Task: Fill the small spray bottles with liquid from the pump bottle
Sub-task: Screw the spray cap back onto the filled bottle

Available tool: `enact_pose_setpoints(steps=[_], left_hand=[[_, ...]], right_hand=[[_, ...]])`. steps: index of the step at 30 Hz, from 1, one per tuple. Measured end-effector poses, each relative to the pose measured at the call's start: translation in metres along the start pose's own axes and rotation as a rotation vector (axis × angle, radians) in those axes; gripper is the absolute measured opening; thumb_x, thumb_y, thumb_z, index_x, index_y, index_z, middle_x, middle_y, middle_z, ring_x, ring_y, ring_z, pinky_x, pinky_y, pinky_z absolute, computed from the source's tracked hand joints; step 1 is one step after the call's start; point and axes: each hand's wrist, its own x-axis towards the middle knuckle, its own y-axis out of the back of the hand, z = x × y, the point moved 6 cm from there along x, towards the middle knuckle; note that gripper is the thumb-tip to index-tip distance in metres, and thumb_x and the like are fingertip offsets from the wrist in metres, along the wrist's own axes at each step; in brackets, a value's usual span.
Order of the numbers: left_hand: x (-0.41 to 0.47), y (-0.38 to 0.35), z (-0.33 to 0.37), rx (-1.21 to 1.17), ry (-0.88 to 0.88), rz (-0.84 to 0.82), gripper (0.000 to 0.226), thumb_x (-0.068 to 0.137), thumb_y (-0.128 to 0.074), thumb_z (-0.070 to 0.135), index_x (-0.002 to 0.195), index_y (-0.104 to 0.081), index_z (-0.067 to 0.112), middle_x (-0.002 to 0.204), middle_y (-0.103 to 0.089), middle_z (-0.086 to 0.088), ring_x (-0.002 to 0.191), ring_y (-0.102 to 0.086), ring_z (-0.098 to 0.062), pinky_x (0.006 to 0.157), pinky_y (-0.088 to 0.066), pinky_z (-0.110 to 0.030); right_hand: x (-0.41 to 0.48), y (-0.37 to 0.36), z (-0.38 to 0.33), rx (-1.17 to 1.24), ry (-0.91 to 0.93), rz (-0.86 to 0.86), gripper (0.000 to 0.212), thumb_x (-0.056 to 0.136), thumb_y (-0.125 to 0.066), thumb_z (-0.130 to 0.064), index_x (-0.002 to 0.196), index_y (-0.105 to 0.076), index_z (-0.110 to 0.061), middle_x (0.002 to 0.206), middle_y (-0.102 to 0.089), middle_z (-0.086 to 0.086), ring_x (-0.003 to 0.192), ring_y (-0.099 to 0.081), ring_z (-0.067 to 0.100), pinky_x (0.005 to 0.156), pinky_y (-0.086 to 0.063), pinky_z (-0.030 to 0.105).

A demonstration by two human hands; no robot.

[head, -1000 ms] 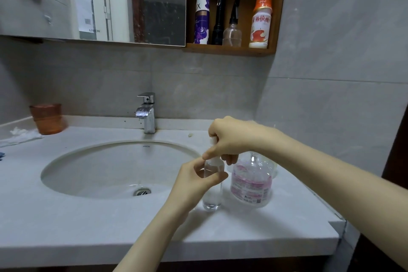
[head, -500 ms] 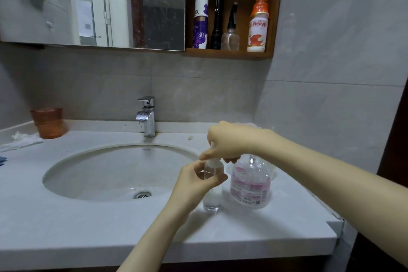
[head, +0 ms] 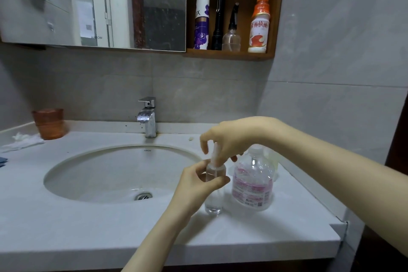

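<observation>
A small clear spray bottle (head: 213,202) stands on the white counter (head: 88,227) just right of the sink. My left hand (head: 196,181) pinches its upper body between thumb and fingers. My right hand (head: 229,139) hovers over it, fingers curled round the white spray cap (head: 215,154) at the bottle's neck, index finger lifted off. Right beside them stands the clear pump bottle (head: 252,183) with a pink label; its pump head is partly hidden behind my right hand.
The round sink (head: 106,174) with a chrome faucet (head: 148,117) lies to the left. An orange cup (head: 49,123) and a white cloth (head: 22,141) sit at the far left. A wall shelf (head: 229,54) above holds several bottles. The counter's right edge is close.
My right hand has loosened on the spray cap, with the index finger now raised and the white cap showing. The left hand keeps its hold on the small bottle.
</observation>
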Motion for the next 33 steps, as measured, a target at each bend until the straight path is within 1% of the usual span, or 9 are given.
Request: enact_pose_setpoints(steps=[2, 5, 7, 9, 16, 21, 27, 30, 33], left_hand=[[0.0, 0.002, 0.001, -0.013, -0.008, 0.006, 0.015, 0.066, -0.075, 0.017, 0.081, -0.072, 0.018, 0.075, -0.068, -0.002, 0.075, -0.061, -0.013, 0.074, -0.048, -0.025], [0.002, 0.004, 0.0, -0.021, 0.005, 0.031, 0.012, 0.071, -0.076, 0.009, 0.079, -0.071, 0.015, 0.079, -0.069, -0.008, 0.077, -0.061, -0.015, 0.074, -0.048, -0.027], [0.001, 0.001, 0.0, -0.008, 0.002, 0.01, 0.014, 0.072, -0.076, 0.006, 0.082, -0.071, 0.016, 0.075, -0.069, -0.003, 0.076, -0.061, -0.014, 0.075, -0.048, -0.026], [0.0, 0.0, 0.001, -0.004, -0.007, -0.005, 0.014, 0.069, -0.076, 0.01, 0.079, -0.071, 0.018, 0.073, -0.068, 0.002, 0.075, -0.061, -0.013, 0.075, -0.048, -0.027], [0.001, 0.004, 0.001, -0.008, -0.007, -0.012, 0.016, 0.063, -0.072, 0.019, 0.079, -0.071, 0.017, 0.074, -0.067, 0.002, 0.076, -0.061, -0.013, 0.078, -0.048, -0.03], [0.001, 0.005, 0.0, 0.057, -0.033, -0.005, 0.017, 0.063, -0.072, 0.024, 0.079, -0.07, 0.019, 0.077, -0.069, -0.005, 0.076, -0.06, -0.013, 0.076, -0.049, -0.032], [0.002, 0.003, -0.001, 0.168, -0.081, 0.124, 0.016, 0.061, -0.07, 0.031, 0.075, -0.068, 0.023, 0.077, -0.068, -0.012, 0.07, -0.058, -0.012, 0.07, -0.049, -0.031], [0.002, 0.004, -0.003, 0.132, -0.021, 0.072, 0.02, 0.062, -0.071, 0.028, 0.08, -0.071, 0.02, 0.076, -0.069, -0.007, 0.073, -0.06, -0.013, 0.073, -0.05, -0.031], [0.003, 0.007, -0.004, 0.028, 0.065, -0.111, 0.019, 0.073, -0.074, 0.014, 0.092, -0.071, 0.012, 0.091, -0.072, -0.006, 0.088, -0.065, -0.014, 0.086, -0.049, -0.027]], right_hand=[[0.001, 0.0, -0.001, -0.05, 0.013, 0.021, 0.018, 0.088, -0.058, -0.031, 0.092, -0.061, -0.014, 0.075, -0.067, 0.002, 0.054, -0.057, 0.011, 0.051, -0.043, 0.022], [0.006, -0.001, 0.0, -0.147, -0.055, 0.128, 0.042, 0.091, -0.051, -0.05, 0.078, -0.06, -0.011, 0.061, -0.062, 0.002, 0.048, -0.054, 0.014, 0.051, -0.042, 0.024], [0.003, -0.003, 0.002, -0.047, -0.019, 0.058, 0.034, 0.087, -0.058, -0.048, 0.096, -0.059, -0.015, 0.076, -0.067, 0.001, 0.055, -0.056, 0.014, 0.052, -0.044, 0.024], [-0.003, 0.0, 0.003, 0.018, 0.035, -0.011, 0.026, 0.086, -0.063, -0.032, 0.107, -0.056, -0.019, 0.087, -0.067, 0.002, 0.062, -0.057, 0.013, 0.055, -0.045, 0.022], [-0.001, -0.005, 0.001, 0.026, 0.078, 0.041, 0.017, 0.089, -0.054, -0.02, 0.105, -0.059, -0.016, 0.087, -0.066, 0.006, 0.073, -0.058, 0.018, 0.065, -0.05, 0.031], [-0.007, -0.012, 0.005, 0.059, 0.072, 0.164, 0.015, 0.092, -0.054, -0.024, 0.104, -0.057, -0.016, 0.075, -0.056, -0.017, 0.073, -0.05, 0.009, 0.055, -0.035, 0.02], [-0.001, -0.014, 0.003, 0.142, -0.001, 0.274, 0.016, 0.088, -0.059, -0.022, 0.075, -0.05, -0.018, 0.091, -0.064, -0.002, 0.083, -0.054, 0.019, 0.064, -0.041, 0.028], [-0.005, -0.018, 0.01, 0.274, -0.037, 0.295, 0.022, 0.086, -0.065, -0.025, 0.076, -0.051, -0.01, 0.066, -0.046, -0.013, 0.067, -0.047, 0.014, 0.057, -0.036, 0.026], [-0.008, -0.034, 0.015, 0.655, 0.008, 0.336, 0.018, 0.089, -0.063, -0.021, 0.083, -0.059, -0.004, 0.073, -0.056, 0.005, 0.066, -0.052, 0.018, 0.061, -0.041, 0.029]])
